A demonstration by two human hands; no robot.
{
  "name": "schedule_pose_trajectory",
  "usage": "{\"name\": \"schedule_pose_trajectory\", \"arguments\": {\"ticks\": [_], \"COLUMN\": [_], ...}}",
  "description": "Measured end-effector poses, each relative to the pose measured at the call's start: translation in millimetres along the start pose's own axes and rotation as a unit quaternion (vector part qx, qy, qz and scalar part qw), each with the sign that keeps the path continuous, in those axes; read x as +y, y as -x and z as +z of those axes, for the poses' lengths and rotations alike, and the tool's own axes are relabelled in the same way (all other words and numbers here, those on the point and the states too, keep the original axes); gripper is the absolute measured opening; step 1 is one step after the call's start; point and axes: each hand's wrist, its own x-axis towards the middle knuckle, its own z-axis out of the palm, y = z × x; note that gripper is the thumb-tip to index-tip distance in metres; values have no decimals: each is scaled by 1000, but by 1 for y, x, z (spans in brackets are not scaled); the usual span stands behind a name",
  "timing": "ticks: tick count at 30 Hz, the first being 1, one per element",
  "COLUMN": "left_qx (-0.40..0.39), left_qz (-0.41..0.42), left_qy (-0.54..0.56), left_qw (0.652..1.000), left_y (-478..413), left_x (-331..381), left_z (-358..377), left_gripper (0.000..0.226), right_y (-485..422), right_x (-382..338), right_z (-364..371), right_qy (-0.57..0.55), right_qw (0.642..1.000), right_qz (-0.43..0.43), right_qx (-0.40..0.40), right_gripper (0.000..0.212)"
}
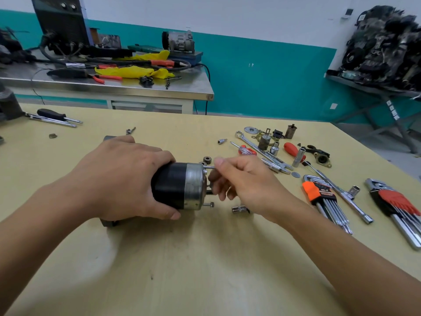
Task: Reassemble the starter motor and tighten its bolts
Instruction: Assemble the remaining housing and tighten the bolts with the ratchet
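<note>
Setting: workshop with a teal-and-white wall; a pale wooden bench (205, 258) fills the lower frame, and a steel table of cables stands at upper left.
Task's thing: the starter motor (180, 185) lies on its side at mid-frame on the bench, black body to the left, silver end cap to the right.
Done so far: body and cap sit together, and two through bolts are entered in the cap.
Left to do: the upper bolt (209, 167) and lower bolt (208, 204) both stand proud of the cap, so I judge that running them down and tightening with a tool remain. Small gears (207, 159) just behind the motor lie loose; whether they belong inside, I cannot tell.
Left hand: the left hand (123, 179) wraps over the black body, thumb on the near side, steadying it.
Right hand: the right hand (243, 181) reaches in from the lower right; its fingers (219, 161) pinch the upper bolt's head, the others curled beneath.
Tools near: a socket (239, 209) sits just right of the cap; hex key sets (319, 195) lie further right.
</note>
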Motion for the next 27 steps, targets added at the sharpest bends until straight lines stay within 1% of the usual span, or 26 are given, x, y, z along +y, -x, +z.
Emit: {"name": "schedule_pose_trajectory", "arguments": {"ticks": [2,4,5,6,7,8,9,10,11,12,15,17,18,20,23,24,26,27], "left_qx": [-3,1,5,7,8,9,10,11,12,14,27,28,29,32,35,37,45,49], "left_qz": [0,-1,-1,-2,-2,-2,-2,-1,1,3,7,10,12,14,14,13,9,8], "left_qy": [-3,-5,-6,-6,-6,-5,-3,-2,0,1,0,-5,-7,-2,16,21,30,34], "left_qw": [1000,1000,1000,1000,1000,1000,1000,1000,1000,1000,1000,1000,999,999,999,999,999,998], "left_y": [0,0,1,1,1,1,1,1,1,1,1,1,0,0,1,1,2,2], "left_x": [0,0,0,0,0,1,1,1,1,1,0,0,0,-1,-4,-5,-7,-8], "left_z": [0,0,0,0,0,0,0,0,0,1,1,2,2,2,1,1,1,2], "left_gripper": [79,81,81,81,80,80,79,79,78,78,78,81,82,82,81,81,83,83], "right_y": [0,-1,-1,1,1,1,1,1,1,1,3,4,4,5,4,4,5,6], "right_x": [2,4,6,6,8,8,8,6,7,6,5,8,8,11,13,10,8,10], "right_z": [-2,-9,-14,-17,-18,-18,-16,-13,-11,-9,-6,-6,-6,-8,-13,-14,-11,-7], "right_qy": [-8,-29,-19,7,56,128,201,251,276,283,261,272,284,278,239,237,212,190], "right_qw": [997,995,995,997,995,987,973,960,951,948,948,946,944,947,960,959,961,968], "right_qz": [-70,-99,-95,-75,-54,-34,-23,-22,-25,-19,10,-6,-26,-61,-52,-46,-26,-15], "right_qx": [9,0,-11,-28,-60,-90,-113,-126,-135,-146,-181,-176,-168,-148,-136,-147,-175,-166], "right_gripper": [5,35,48,57,59,54,45,35,30,33,39,35,29,10,45,46,29,36]}}
